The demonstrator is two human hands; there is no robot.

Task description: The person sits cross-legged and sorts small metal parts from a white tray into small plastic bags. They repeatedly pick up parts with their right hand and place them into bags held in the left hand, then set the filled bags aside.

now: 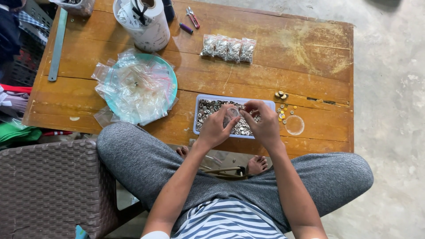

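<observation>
The small clear bag [232,114] sits between your two hands, just above the shallow tray [200,102] of small metal pieces at the near edge of the wooden table [274,48]. Your left hand [215,127] has its fingers curled around the bag's left side, and your right hand [264,121] pinches its upper right edge with thumb and fingertips. Just right of the tray lie a few loose buttons [281,111] and a clear round lid [294,125]. Beyond the tray, four filled bags [228,48] lie in a row. To the left, a green plate [170,75] holds a heap of empty clear bags [133,90], with a white tub [148,26] behind it
</observation>
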